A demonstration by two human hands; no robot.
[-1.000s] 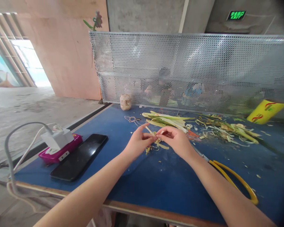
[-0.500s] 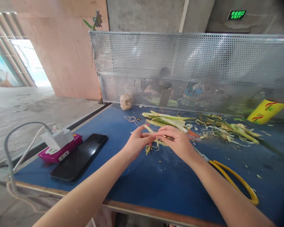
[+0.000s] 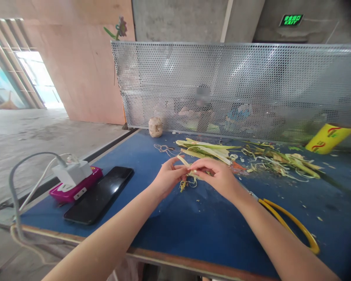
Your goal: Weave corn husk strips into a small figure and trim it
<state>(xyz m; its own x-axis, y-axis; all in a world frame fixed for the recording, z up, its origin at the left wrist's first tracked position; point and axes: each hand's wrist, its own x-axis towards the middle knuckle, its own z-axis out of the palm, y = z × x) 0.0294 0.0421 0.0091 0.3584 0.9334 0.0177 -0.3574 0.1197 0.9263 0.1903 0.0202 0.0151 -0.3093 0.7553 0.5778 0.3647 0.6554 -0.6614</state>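
Over the middle of the blue table [image 3: 193, 230], my left hand [image 3: 167, 178] and my right hand [image 3: 218, 175] meet fingertip to fingertip. Both pinch a small bundle of pale yellow leaf strips [image 3: 188, 174]; one strip end sticks up toward the back left, and frayed ends hang below the fingers. Just behind my hands lies a pile of long green and yellow leaves [image 3: 206, 150]. Yellow-handled scissors [image 3: 289, 223] lie on the table under my right forearm.
A black phone [image 3: 100, 194] and a pink box with a white charger [image 3: 73, 180] lie at the left edge. Leaf scraps [image 3: 283, 162] spread to the right, near a yellow cup [image 3: 327, 137]. A small twine ball [image 3: 155, 126] stands before the perforated metal screen [image 3: 236, 86].
My fingers have closed tighter on the strips and the hands have drawn closer together. The rest of the table is unchanged.
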